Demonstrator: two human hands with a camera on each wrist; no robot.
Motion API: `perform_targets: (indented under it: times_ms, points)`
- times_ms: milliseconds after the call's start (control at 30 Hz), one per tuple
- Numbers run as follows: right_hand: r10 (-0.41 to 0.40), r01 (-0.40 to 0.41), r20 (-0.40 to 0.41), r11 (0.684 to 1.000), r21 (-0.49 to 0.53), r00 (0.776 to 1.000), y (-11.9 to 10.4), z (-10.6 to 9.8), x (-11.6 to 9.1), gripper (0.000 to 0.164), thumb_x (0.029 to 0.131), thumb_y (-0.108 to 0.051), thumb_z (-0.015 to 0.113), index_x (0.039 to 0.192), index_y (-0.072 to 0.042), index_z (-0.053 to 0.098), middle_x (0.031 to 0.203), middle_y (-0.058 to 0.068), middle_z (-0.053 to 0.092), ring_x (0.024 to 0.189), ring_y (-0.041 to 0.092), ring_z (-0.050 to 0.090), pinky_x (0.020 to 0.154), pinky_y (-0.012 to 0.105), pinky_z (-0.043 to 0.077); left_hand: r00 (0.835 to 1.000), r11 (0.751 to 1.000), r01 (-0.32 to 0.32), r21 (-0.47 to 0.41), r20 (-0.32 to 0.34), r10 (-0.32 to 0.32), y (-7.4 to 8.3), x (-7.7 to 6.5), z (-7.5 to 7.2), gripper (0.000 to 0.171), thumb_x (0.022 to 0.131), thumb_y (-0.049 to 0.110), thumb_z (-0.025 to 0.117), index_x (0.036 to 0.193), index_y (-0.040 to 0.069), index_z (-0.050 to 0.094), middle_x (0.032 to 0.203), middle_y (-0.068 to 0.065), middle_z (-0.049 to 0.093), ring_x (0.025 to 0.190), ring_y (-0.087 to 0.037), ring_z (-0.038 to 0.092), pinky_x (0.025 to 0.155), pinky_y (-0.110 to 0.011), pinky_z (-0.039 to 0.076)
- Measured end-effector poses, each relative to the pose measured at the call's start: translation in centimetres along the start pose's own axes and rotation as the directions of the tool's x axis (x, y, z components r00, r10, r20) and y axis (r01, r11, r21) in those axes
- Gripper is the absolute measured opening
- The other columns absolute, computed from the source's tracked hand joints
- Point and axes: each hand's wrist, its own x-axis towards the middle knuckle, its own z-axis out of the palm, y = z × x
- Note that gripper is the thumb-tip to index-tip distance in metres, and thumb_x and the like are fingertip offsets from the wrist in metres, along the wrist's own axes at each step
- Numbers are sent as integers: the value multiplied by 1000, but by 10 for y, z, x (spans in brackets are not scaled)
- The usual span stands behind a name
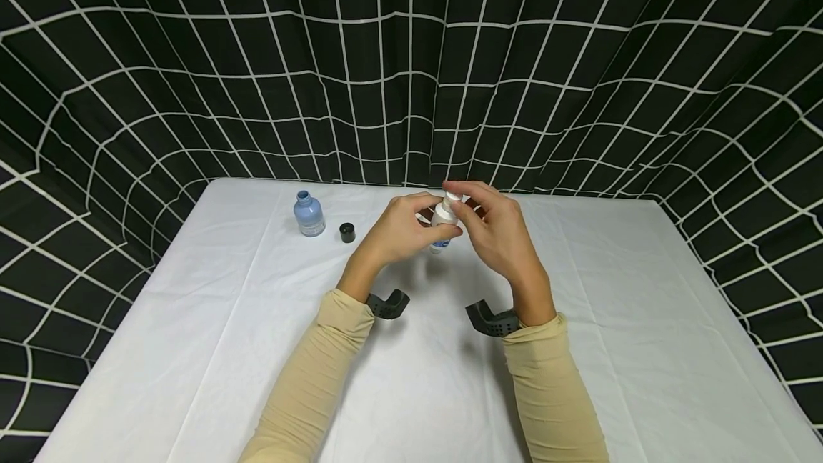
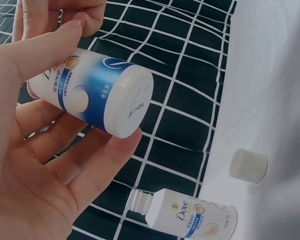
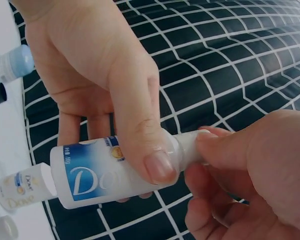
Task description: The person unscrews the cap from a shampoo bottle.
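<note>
My left hand (image 1: 405, 231) grips a small white Dove bottle with a blue lower label (image 3: 90, 175), thumb on one side and fingers on the other. The bottle is held tilted above the table, its base towards the camera in the left wrist view. At its top, the thumb and fingers of my right hand (image 1: 498, 231) pinch the white cap (image 3: 191, 146). Behind the hands stands a second white Dove bottle (image 2: 190, 215), its threaded neck bare. Near it is a loose white cap (image 2: 249, 165). Both are mostly hidden by my hands in the head view.
To the left on the white-covered table (image 1: 193, 349) stands a light blue bottle (image 1: 309, 216) without a cap. A black cap (image 1: 347, 233) sits to its right. A black curtain with a white grid (image 1: 386, 91) encloses the table's back and sides.
</note>
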Motion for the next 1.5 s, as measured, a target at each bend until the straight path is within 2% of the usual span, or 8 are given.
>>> perform_targets:
  times_ms: [133,300,567,733,833,1033,1333,1500]
  points:
    - [5,-5,8,1000,-8,1000,0,-3,0,30,100,-10,65,129,-13,71,124,3,73,89,16,61,71,21,47,1000,1000,2,1,4,-2,0,0,0,37,84,38,82,117,24,74,104,8,75,90,-12,69,74,-28,59]
    - [25,-24,-83,1000,15,996,1,-3,1,30,95,-19,73,124,-11,73,116,6,73,87,16,64,74,19,49,1000,1000,23,-18,9,-23,1,0,0,42,84,40,82,122,26,73,108,10,74,90,-12,70,75,-28,60]
    - [70,-74,-154,997,-22,986,5,3,3,33,84,-26,85,108,-6,72,95,8,65,84,19,65,68,16,46,999,999,-51,-9,6,51,0,0,3,35,83,36,84,116,27,76,112,13,74,99,-8,62,88,-27,59]
    - [75,-81,-167,996,-29,983,6,5,2,31,84,-25,86,100,-3,71,88,11,65,82,20,63,68,13,44,998,998,-68,-1,7,68,-1,0,5,35,83,35,85,115,26,76,109,13,74,97,-6,62,87,-26,59]
    - [76,-81,-157,996,-24,985,6,4,2,29,86,-24,84,101,-3,72,90,10,66,82,19,63,70,15,46,998,998,-60,-1,12,60,-1,0,4,36,83,35,84,116,26,75,108,12,74,96,-6,65,86,-24,59]
    - [63,-66,-119,998,-21,991,4,2,1,23,90,-20,79,108,-6,75,97,9,70,86,18,65,74,31,53,999,999,-32,-3,19,32,0,-1,4,37,83,35,84,118,26,75,106,11,74,95,-11,68,81,-25,59]
    - [10,-10,-66,1000,0,998,1,0,0,21,95,-9,66,113,-8,76,108,4,74,92,14,59,74,23,50,1000,1000,-21,-8,21,21,-1,0,3,35,84,35,82,117,24,75,108,10,74,93,-8,69,79,-25,60]
    - [58,-56,-77,998,21,995,2,0,1,27,93,-19,73,119,-10,74,114,5,72,99,17,63,75,24,51,1000,1000,-29,-7,9,29,-1,1,6,32,84,37,83,114,26,76,104,12,74,93,-7,65,83,-25,59]
